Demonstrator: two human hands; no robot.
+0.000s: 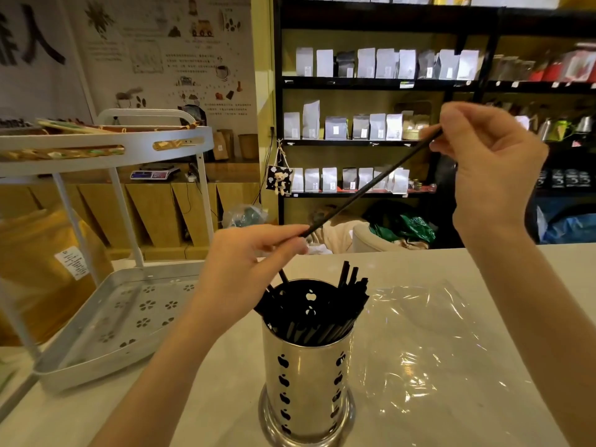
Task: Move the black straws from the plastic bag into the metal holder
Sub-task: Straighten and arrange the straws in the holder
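A shiny metal holder (306, 379) with apple-shaped cut-outs stands on the white counter at bottom centre. Several black straws (346, 304) lean inside it. One long black straw (371, 183) is held slanted in the air above the holder. My left hand (248, 266) pinches its lower end just above the holder's rim. Up at the right, my right hand (483, 162) pinches its upper end. The clear plastic bag (419, 343) lies flat and crumpled on the counter to the right of the holder; I see no straws in it.
A white metal two-tier rack (106, 321) with flower cut-outs stands on the counter to the left. The white counter (483, 414) stretches right and back. Behind it are dark shelves (371, 82) with white pouches, and a wooden cabinet with a scale.
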